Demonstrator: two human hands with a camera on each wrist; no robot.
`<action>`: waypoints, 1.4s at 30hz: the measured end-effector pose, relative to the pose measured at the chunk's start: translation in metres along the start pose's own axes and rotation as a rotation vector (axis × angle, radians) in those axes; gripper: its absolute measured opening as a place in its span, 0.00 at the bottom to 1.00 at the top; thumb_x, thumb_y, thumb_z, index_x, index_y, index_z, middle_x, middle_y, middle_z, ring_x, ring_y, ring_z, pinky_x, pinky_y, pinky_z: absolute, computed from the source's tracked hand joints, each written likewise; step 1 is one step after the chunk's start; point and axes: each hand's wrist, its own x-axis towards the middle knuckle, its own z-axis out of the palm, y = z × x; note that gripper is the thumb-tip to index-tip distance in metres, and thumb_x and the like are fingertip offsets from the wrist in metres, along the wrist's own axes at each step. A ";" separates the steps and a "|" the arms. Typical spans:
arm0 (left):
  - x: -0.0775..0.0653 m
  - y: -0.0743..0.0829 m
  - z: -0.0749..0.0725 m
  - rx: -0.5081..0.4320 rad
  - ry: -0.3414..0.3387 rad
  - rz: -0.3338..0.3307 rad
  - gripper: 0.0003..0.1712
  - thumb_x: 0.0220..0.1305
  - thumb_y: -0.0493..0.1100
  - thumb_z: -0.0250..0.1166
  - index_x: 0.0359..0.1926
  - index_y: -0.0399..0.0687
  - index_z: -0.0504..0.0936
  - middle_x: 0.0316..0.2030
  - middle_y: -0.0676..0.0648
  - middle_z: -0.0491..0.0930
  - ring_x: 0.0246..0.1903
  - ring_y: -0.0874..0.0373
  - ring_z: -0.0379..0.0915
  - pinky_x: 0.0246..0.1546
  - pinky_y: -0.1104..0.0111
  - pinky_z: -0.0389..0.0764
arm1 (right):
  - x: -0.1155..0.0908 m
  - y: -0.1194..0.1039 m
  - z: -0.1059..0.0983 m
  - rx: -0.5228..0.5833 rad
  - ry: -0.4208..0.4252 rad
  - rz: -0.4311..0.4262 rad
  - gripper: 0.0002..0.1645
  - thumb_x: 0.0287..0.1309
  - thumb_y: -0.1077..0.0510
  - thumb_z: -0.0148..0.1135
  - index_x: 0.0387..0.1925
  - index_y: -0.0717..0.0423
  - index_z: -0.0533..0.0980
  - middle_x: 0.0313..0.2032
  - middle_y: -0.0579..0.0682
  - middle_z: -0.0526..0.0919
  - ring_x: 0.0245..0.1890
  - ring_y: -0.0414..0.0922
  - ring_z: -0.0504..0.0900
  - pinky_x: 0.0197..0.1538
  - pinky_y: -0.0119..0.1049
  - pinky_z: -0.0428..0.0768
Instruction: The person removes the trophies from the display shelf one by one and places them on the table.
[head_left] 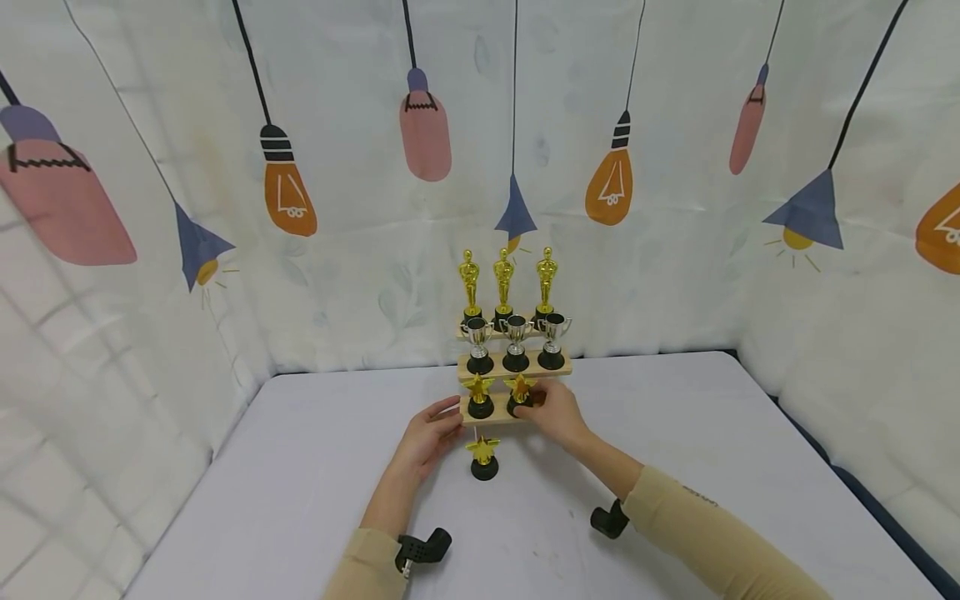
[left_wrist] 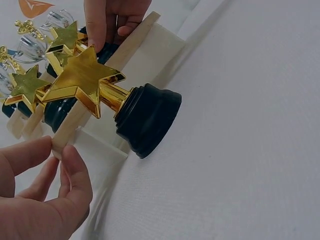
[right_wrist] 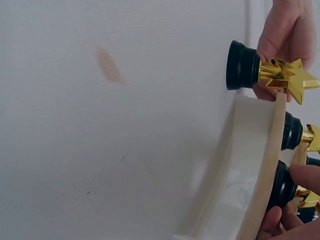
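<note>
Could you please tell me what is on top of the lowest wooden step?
On the lowest wooden step are a left star trophy and a right star trophy, which the right hand holds and partly covers. The wood directly beneath both trophies cannot be seen.

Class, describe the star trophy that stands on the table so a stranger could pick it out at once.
On the white table, find the three-tiered wooden stand near the far edge. Just in front of its lowest shelf is a gold star trophy on a round black base. It stands on the table itself, whereas the other two star trophies are up on that shelf.
</note>
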 end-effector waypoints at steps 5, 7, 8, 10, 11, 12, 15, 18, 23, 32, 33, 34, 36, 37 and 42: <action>0.000 -0.001 0.001 0.008 0.003 0.000 0.27 0.72 0.31 0.62 0.70 0.34 0.71 0.62 0.32 0.74 0.47 0.54 0.80 0.56 0.59 0.81 | -0.003 -0.001 -0.002 0.014 -0.013 0.013 0.24 0.54 0.58 0.79 0.48 0.68 0.81 0.43 0.55 0.84 0.43 0.49 0.81 0.47 0.46 0.83; -0.001 -0.001 0.001 0.011 0.004 0.002 0.27 0.72 0.31 0.63 0.70 0.34 0.71 0.61 0.32 0.74 0.47 0.54 0.80 0.55 0.59 0.81 | -0.004 -0.002 -0.003 0.016 -0.020 0.006 0.24 0.54 0.58 0.79 0.48 0.68 0.81 0.42 0.55 0.84 0.43 0.49 0.81 0.47 0.46 0.83; -0.001 -0.001 0.001 0.011 0.004 0.003 0.27 0.72 0.31 0.63 0.70 0.34 0.71 0.61 0.32 0.74 0.47 0.54 0.80 0.55 0.60 0.81 | -0.005 -0.002 -0.004 0.017 -0.025 0.002 0.24 0.54 0.57 0.79 0.48 0.68 0.81 0.42 0.55 0.84 0.43 0.49 0.81 0.47 0.46 0.83; 0.000 -0.001 0.001 0.007 0.004 0.005 0.27 0.72 0.31 0.63 0.70 0.34 0.71 0.61 0.33 0.74 0.48 0.53 0.80 0.54 0.60 0.82 | -0.006 -0.002 -0.005 0.017 -0.032 -0.008 0.25 0.54 0.57 0.79 0.48 0.68 0.81 0.42 0.55 0.84 0.43 0.50 0.82 0.48 0.47 0.83; 0.001 -0.001 0.001 0.004 0.004 0.006 0.27 0.71 0.31 0.63 0.70 0.34 0.71 0.60 0.33 0.74 0.48 0.53 0.80 0.54 0.61 0.82 | -0.006 -0.002 -0.006 0.016 -0.036 -0.013 0.25 0.53 0.57 0.79 0.48 0.68 0.81 0.42 0.55 0.85 0.43 0.50 0.82 0.48 0.47 0.84; 0.001 -0.001 0.001 0.002 0.002 0.007 0.27 0.71 0.31 0.63 0.69 0.34 0.71 0.60 0.33 0.75 0.48 0.53 0.80 0.53 0.61 0.82 | -0.007 -0.002 -0.006 0.017 -0.039 -0.015 0.25 0.53 0.57 0.79 0.48 0.69 0.81 0.42 0.55 0.85 0.44 0.50 0.83 0.48 0.47 0.84; 0.002 -0.002 0.000 -0.004 -0.001 0.010 0.27 0.71 0.30 0.63 0.69 0.34 0.72 0.59 0.33 0.75 0.48 0.53 0.80 0.52 0.62 0.82 | -0.010 -0.006 -0.008 0.029 -0.051 -0.018 0.26 0.53 0.58 0.79 0.49 0.69 0.81 0.43 0.56 0.85 0.45 0.52 0.84 0.50 0.48 0.84; 0.002 -0.002 -0.001 -0.002 -0.003 0.014 0.27 0.71 0.30 0.63 0.69 0.33 0.72 0.59 0.34 0.75 0.48 0.53 0.80 0.52 0.62 0.82 | -0.014 -0.009 -0.010 0.047 -0.062 -0.013 0.26 0.53 0.58 0.79 0.49 0.69 0.81 0.44 0.57 0.85 0.47 0.53 0.84 0.51 0.48 0.84; 0.000 -0.003 0.000 -0.011 -0.003 0.018 0.28 0.71 0.30 0.63 0.69 0.32 0.71 0.59 0.33 0.76 0.47 0.53 0.80 0.52 0.62 0.82 | -0.019 -0.011 -0.010 0.088 -0.079 -0.022 0.26 0.53 0.60 0.79 0.50 0.70 0.80 0.46 0.59 0.85 0.47 0.54 0.85 0.50 0.47 0.85; 0.000 -0.003 0.000 -0.020 -0.011 0.018 0.28 0.71 0.30 0.63 0.70 0.31 0.70 0.59 0.33 0.76 0.46 0.54 0.80 0.53 0.61 0.82 | -0.028 -0.011 -0.009 0.139 -0.110 -0.083 0.23 0.51 0.63 0.79 0.48 0.67 0.81 0.41 0.56 0.86 0.40 0.48 0.85 0.46 0.43 0.86; 0.000 -0.003 0.000 -0.020 -0.014 0.022 0.28 0.71 0.30 0.62 0.70 0.30 0.70 0.59 0.33 0.75 0.46 0.54 0.80 0.53 0.61 0.82 | -0.029 -0.011 -0.008 0.142 -0.117 -0.083 0.23 0.51 0.63 0.79 0.48 0.67 0.81 0.41 0.55 0.86 0.40 0.47 0.85 0.45 0.43 0.86; 0.000 -0.003 0.000 -0.021 -0.011 0.019 0.28 0.71 0.30 0.62 0.70 0.31 0.70 0.59 0.33 0.76 0.46 0.54 0.80 0.52 0.61 0.82 | -0.030 -0.011 -0.008 0.145 -0.124 -0.087 0.22 0.52 0.63 0.79 0.48 0.66 0.81 0.41 0.55 0.86 0.40 0.47 0.85 0.45 0.42 0.86; -0.001 -0.003 0.000 -0.018 -0.007 0.018 0.28 0.71 0.30 0.63 0.70 0.31 0.70 0.59 0.33 0.76 0.46 0.54 0.80 0.52 0.62 0.82 | -0.034 -0.011 -0.007 0.146 -0.140 -0.085 0.21 0.52 0.63 0.79 0.47 0.66 0.81 0.40 0.54 0.86 0.39 0.47 0.84 0.44 0.42 0.86; -0.001 -0.003 0.001 -0.015 -0.006 0.018 0.28 0.71 0.30 0.63 0.70 0.32 0.71 0.59 0.33 0.76 0.46 0.55 0.80 0.52 0.62 0.82 | -0.036 -0.012 -0.007 0.145 -0.149 -0.079 0.21 0.52 0.63 0.79 0.47 0.66 0.81 0.40 0.54 0.85 0.39 0.47 0.84 0.44 0.42 0.86; -0.002 -0.002 0.001 -0.006 -0.003 0.020 0.28 0.71 0.30 0.62 0.70 0.31 0.70 0.60 0.33 0.75 0.46 0.54 0.80 0.52 0.62 0.82 | -0.044 -0.011 -0.005 0.117 -0.185 -0.085 0.23 0.53 0.61 0.79 0.47 0.66 0.79 0.40 0.53 0.84 0.39 0.47 0.84 0.44 0.42 0.86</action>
